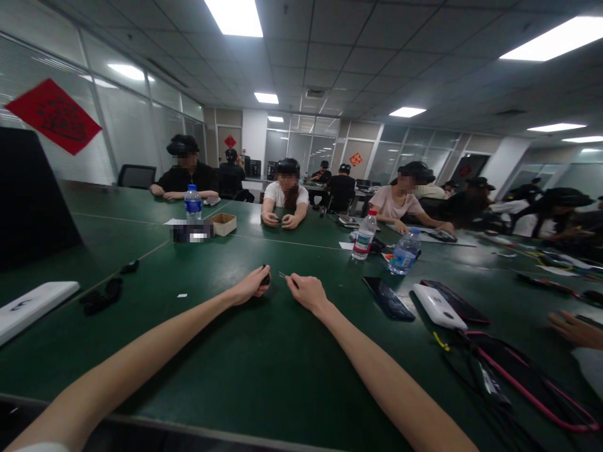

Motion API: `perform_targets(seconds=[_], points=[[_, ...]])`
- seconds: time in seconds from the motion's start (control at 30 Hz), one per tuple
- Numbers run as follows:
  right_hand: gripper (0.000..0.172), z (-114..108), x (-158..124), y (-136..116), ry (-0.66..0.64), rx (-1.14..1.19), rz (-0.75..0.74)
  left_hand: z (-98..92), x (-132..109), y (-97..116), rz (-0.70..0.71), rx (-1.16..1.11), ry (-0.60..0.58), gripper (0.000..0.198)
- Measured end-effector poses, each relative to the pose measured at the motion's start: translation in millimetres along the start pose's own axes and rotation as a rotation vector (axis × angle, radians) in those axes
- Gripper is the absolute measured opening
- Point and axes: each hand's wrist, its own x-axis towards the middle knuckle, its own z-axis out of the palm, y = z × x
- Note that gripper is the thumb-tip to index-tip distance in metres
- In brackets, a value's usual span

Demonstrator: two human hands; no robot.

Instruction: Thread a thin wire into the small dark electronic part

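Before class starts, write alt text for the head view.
The wearer's left hand holds a small dark object and the right hand a thin item, slightly apart, at a green table. Across it sits a person in white.

We find a smooth, softly glossy worktop, clear plastic bottles, a glossy phone, a metal-looking tool.

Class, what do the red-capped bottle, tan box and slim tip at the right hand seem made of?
Red-capped bottle: probably glossy plastic, clear with highlights. Tan box: matte cardboard or wood, dull sides. Slim tip: perhaps metal, thin and pale; finish unclear.
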Motion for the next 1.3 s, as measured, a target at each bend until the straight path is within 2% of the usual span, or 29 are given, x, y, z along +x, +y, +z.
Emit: perform_targets(seconds=[0.13, 0.2, 0.53, 0.77, 1.0, 1.17, 1.3], points=[[0.051, -2.2, -0.4, -3.4, -0.005, -0.005, -0.181, -2.8, 2.6, -3.3, 0.013, -0.061, 0.03, 0.043], [0.05, -2.6, -0.6, -3.8, 0.006, -0.015, -0.225, -2.5, 3.0, -4.0, 0.014, -0.064, 0.033, 0.043], [0.052, -5.6, -3.2, -5.1, 0.021, -0.036, -0.231, 0.2, 0.7, -2.4, 0.007, -0.018, 0.02, 0.044], [0.054, -8.8, -4.0, -4.6, 0.006, -0.036, -0.245, 1.9, -2.7, -1.7, 0.012, 0.096, -0.009, 0.044], [0.055, -7.8, -4.6, -8.9, -0.015, -0.033, -0.137, 2.8, -0.8, -0.3, 0.036, 0.132, 0.045, 0.044], [0.055, 0.4, 5.1, 1.9, 0.013, -0.019, 0.177, 9.2, -8.1, 4.5, 0.033, 0.283, -0.062, 0.043], [0.053, 4.4, 7.8, 9.9, 0.03, -0.004, 0.103, 7.3, -6.6, 3.5, 0.022, 0.144, -0.049, 0.043]])
